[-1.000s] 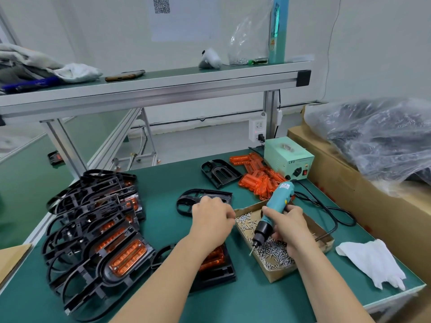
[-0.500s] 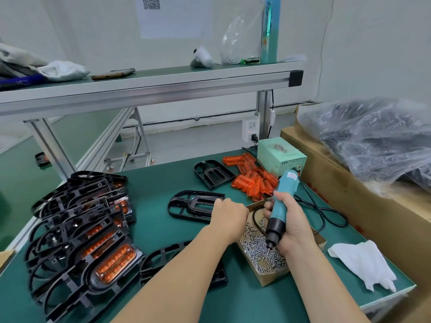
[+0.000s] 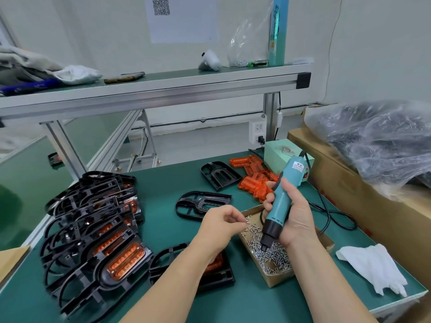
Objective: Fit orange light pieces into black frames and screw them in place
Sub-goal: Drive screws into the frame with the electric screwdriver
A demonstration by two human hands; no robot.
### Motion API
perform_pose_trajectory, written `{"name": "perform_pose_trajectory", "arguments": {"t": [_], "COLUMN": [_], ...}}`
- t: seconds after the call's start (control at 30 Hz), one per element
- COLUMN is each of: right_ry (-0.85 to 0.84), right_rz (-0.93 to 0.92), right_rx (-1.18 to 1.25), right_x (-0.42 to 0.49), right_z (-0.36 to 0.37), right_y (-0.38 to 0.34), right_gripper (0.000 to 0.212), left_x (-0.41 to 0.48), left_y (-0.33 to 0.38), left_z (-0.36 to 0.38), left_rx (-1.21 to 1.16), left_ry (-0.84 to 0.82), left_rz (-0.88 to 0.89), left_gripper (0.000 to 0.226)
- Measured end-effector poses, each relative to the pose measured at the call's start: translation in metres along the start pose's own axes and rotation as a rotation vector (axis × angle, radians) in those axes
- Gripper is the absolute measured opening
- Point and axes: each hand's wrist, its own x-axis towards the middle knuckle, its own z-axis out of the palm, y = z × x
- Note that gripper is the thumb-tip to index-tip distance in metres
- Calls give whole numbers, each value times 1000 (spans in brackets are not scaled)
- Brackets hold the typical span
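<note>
My right hand [image 3: 295, 220] grips a teal electric screwdriver [image 3: 281, 203], tip down in a cardboard box of screws [image 3: 275, 273]. My left hand [image 3: 222, 221] hovers at the box's left edge, fingertips pinched together on what looks like a small screw. Under my left forearm lies a black frame [image 3: 224, 273] with an orange light piece [image 3: 213, 262] in it, mostly hidden. Loose orange light pieces [image 3: 254, 180] are heaped at the back. Two bare black frames lie further away, the nearer frame [image 3: 200, 203] and the far frame [image 3: 220, 174].
Several assembled frames [image 3: 93, 231] with orange lights are stacked at the left. A pale green power supply [image 3: 279, 152] stands at the back right, its black cable [image 3: 331, 215] looping over the table. A white glove [image 3: 373, 266] lies at the right edge. A cardboard carton [image 3: 363, 206] borders the right.
My left hand has left the frame and come to the screw box, fingers now pinched. My right hand has tipped the screwdriver upright and lowered its tip among the screws.
</note>
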Motion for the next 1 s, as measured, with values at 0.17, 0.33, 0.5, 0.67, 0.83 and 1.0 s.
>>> {"name": "perform_pose_trajectory", "arguments": {"t": [0.17,0.33,0.5,0.67,0.83,1.0], "right_ry": [75,191,263,304,325,406], "right_rz": [-93,-246,-309,-355,-402,-485], "right_rx": [54,131,154,124,106,21], "right_x": [-2,-4,-5,-7,-7,-7], "right_z": [21,38,46,50,53,55], "right_y": [5,8,12,16,22,31], "right_gripper": [9,22,35,34,21,17], "left_x": [-31,-49,-56,-61,-62,-70], "left_y": [-2,-3,-5,-7,-12,-16], "left_z": [-14,-20,-24,-24,-19,-5], "left_rx": [-285,-516,-691,-770,-804,-613], "left_ry": [-52,-66,-14,12,116,303], "left_rz": [-92,-155,-190,-199,-200,-107], "left_gripper": [19,22,18,15,20,23]}}
